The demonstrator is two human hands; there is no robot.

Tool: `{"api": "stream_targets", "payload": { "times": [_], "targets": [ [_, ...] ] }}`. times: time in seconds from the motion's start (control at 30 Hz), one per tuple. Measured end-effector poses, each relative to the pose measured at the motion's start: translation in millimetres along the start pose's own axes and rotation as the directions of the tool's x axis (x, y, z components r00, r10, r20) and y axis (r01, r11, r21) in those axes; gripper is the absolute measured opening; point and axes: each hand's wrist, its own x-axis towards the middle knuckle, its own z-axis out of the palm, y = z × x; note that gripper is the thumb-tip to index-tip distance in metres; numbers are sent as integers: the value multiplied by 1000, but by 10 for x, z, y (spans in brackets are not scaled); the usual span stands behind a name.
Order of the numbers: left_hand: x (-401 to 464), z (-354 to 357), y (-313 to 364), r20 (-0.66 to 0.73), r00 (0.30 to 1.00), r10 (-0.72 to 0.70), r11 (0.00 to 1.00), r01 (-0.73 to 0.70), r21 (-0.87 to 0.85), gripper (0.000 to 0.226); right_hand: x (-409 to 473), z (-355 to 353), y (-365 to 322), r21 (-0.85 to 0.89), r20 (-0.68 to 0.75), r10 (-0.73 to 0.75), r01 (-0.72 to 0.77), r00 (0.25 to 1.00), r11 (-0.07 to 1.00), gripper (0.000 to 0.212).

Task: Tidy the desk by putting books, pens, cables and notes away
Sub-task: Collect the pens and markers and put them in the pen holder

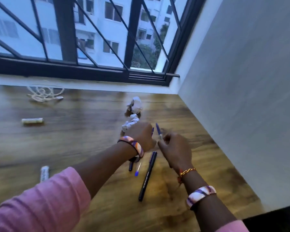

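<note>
Far off to the left of the left hand (141, 136), a white tube (32, 121) lies flat on the wooden bench (74, 131). Behind it, near the window (90, 39), a white cable (44, 93) sits in a loose curl. Closer to the person, left of the left arm, a second white tube (44, 173) pokes out by the pink sleeve (40, 203).

The left hand is held above the bench with its fingers curled. A blue pen (152, 131) sticks up from the far side of this hand, so the hand seems to be holding it, but the picture is blurry there. A striped bangle (134, 144) is on the left wrist. Just past the left hand lie two paper balls. The near ball (130, 124) is right behind the knuckles. The far ball (135, 105) is a little further back.

Under the left wrist, some pens lie on the bench. There is a dark pen (131, 166), then a clear pen with a blue cap (138, 169), and then a long black pen (147, 176) lying between the two arms.

The right hand (175, 149) is just beside the left hand, with its fingers curled. It pinches the low end of another blue pen (158, 131), which points up and away. This hand is blurry too. The right wrist has a thread band (187, 171) and a striped bangle (201, 195). To the right of this hand is a grey wall (249, 97).
</note>
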Motion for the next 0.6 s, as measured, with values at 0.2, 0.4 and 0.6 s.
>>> {"api": "stream_targets", "payload": {
  "times": [0.2, 0.4, 0.6],
  "targets": [
    [-944, -773, -458, -206, 945, -256, 884, 142, -445, 11, -238, -324, -947, 489, 65, -304, 236, 950, 840, 15],
    [-2325, -1239, -1042, -405, 755, -516, 818, 293, -496, 6, -1014, -137, -1876, 810, 228, -561, 164, 796, 563, 9],
    [-3724, -1687, -1532, -557, 496, -666, 744, 387, -545, 12, -1782, -98, -2874, 845, 213, -815, 318, 538, 430, 9]
  ]
}}
